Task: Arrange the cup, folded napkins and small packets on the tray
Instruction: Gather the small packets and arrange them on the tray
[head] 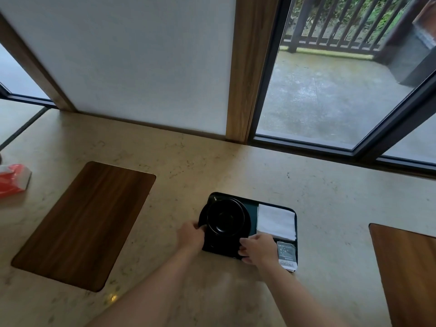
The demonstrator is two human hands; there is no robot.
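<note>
Gripping the black saucer's point(207, 241) left rim, the left hand point(191, 235) steadies it, while the right hand point(257, 249) pinches its near-right edge. The upturned black cup point(226, 215) sits on it, on the dark tray point(253, 204) — folded napkins point(276, 221) and packets point(286, 253) already placed rightward. Next, centring within the tray's left half seems called for.

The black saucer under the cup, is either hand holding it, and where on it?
The left hand grips the saucer at its left rim. The right hand rests at its near right edge; whether it grips cannot be told.
</note>
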